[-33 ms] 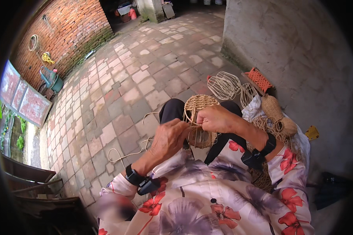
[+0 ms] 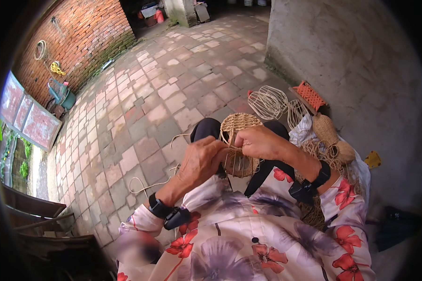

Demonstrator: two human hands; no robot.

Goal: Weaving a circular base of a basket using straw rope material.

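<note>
Between my knees sits a small woven basket (image 2: 241,122) of tan straw-like cord, with a rounded woven part at the far side and an open, ribbed part (image 2: 240,165) nearer to me. My right hand (image 2: 258,142) is closed on its right edge, the fingers curled in a pinch. My left hand (image 2: 201,157) is closed at the left edge, its fingertips close to those of the right. A pale cord (image 2: 145,187) trails out past my left hand and loops over the paving. The fingertips and what they pinch are partly hidden.
To the right lie pale wire-like frames (image 2: 268,100), an orange woven piece (image 2: 309,95), a brown woven bottle-shaped form (image 2: 324,128) and heaped cord (image 2: 316,152) on white sacking. A plastered wall (image 2: 351,61) rises at the right. Dark wooden furniture (image 2: 56,253) stands at lower left.
My left hand has shifted very slightly up and its forearm a little to the right. My right hand and the basket look unchanged.
</note>
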